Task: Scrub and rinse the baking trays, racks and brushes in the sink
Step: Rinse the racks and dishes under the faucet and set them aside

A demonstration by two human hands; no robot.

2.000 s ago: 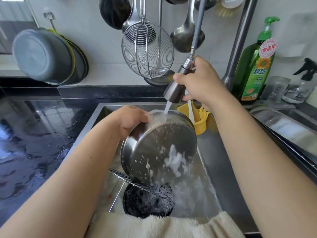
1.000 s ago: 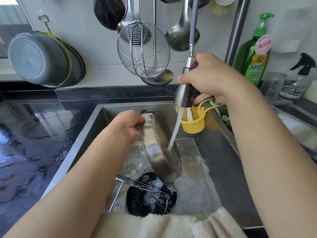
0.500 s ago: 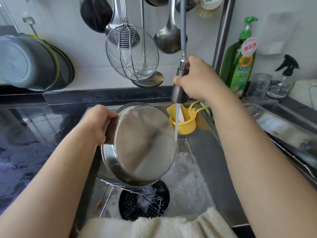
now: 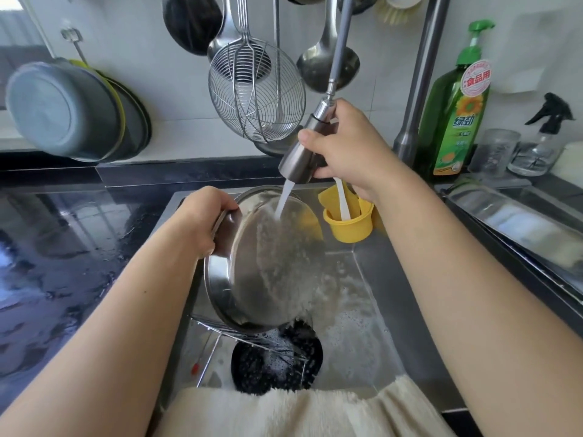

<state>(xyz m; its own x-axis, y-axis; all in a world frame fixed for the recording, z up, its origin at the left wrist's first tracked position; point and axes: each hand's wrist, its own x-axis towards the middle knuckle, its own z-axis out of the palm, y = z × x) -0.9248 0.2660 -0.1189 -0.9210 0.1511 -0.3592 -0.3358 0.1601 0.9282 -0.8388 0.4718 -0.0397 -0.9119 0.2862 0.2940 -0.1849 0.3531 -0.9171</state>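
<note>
A round, shallow stainless-steel pan [image 4: 268, 263] is held tilted over the middle of the sink [image 4: 372, 279], its smooth outer base facing the viewer. The left hand [image 4: 205, 219] grips its rim at the far left, fingers curled over the edge. The right hand [image 4: 347, 149] is wrapped around a brushed-metal pull-out spray head [image 4: 299, 156] on a grey hose, above and just beyond the pan. A white stream of water [image 4: 284, 197] strikes the upper part of the pan's base and spreads down it in a bubbly sheet.

Below the pan, on the sink floor, a thin wire rack [image 4: 249, 339] lies over a round black perforated drain strainer [image 4: 277, 361], with foam around them. A yellow plastic cup [image 4: 350, 225] on the far sink wall holds a white handle. A cream fluffy towel [image 4: 299, 411] drapes over the near sink edge.

To the left lies a wet, glossy black countertop [image 4: 63, 263]. On the far wall hang a wire skimmer [image 4: 257, 93], ladles and grey basins [image 4: 63, 111]. At the far right stands a green dish-soap bottle [image 4: 457, 111].
</note>
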